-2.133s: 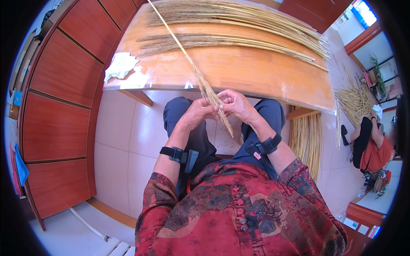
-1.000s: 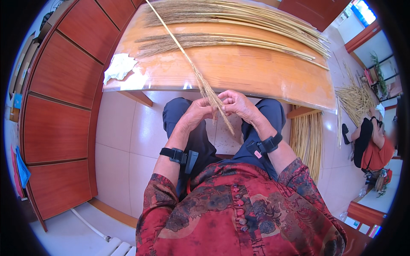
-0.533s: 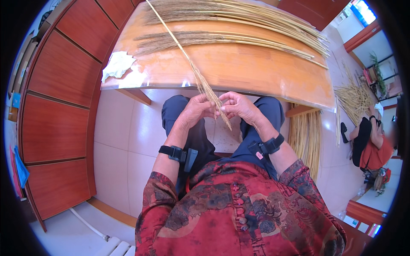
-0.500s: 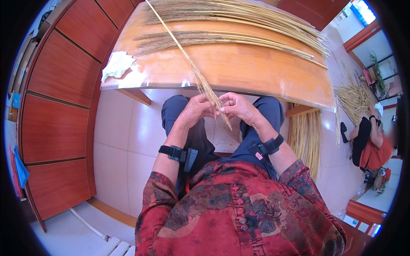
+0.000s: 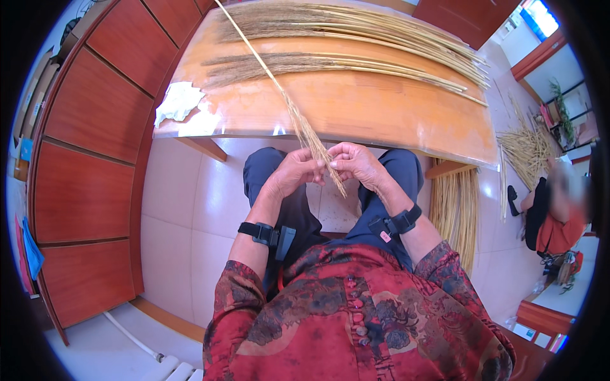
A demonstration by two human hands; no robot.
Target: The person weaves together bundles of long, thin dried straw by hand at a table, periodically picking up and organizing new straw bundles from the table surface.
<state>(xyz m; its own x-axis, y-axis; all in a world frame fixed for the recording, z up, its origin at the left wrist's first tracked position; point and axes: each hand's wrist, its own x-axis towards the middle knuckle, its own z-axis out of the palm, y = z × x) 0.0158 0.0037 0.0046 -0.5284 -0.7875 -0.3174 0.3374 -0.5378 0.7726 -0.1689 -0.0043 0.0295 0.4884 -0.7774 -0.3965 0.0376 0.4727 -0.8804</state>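
A long broomcorn stalk (image 5: 297,120) with a feathery seed head slants from the far left of the table down between my knees. My left hand (image 5: 296,173) closes on the seed head from the left side, thumb and fingertips pinching it. From the other side, my right hand (image 5: 361,167) pinches the same head, its fingertips near those of the left. The loose tip of the head hangs below both hands. The stalk's bare end runs out over the table's far edge.
Before me is a wooden table (image 5: 394,111) bearing a large stalk pile (image 5: 387,28), a smaller stalk bundle (image 5: 356,62) and crumpled white paper (image 5: 179,103). More stalks (image 5: 454,203) stand under its right end. Red-brown cabinets (image 5: 86,190) line the left. A seated person (image 5: 559,222) is at right.
Both hands keep their pinch on the broomcorn head and sit marginally lower in the picture. The whole view has shifted slightly. The person at right has moved their hands and upper body.
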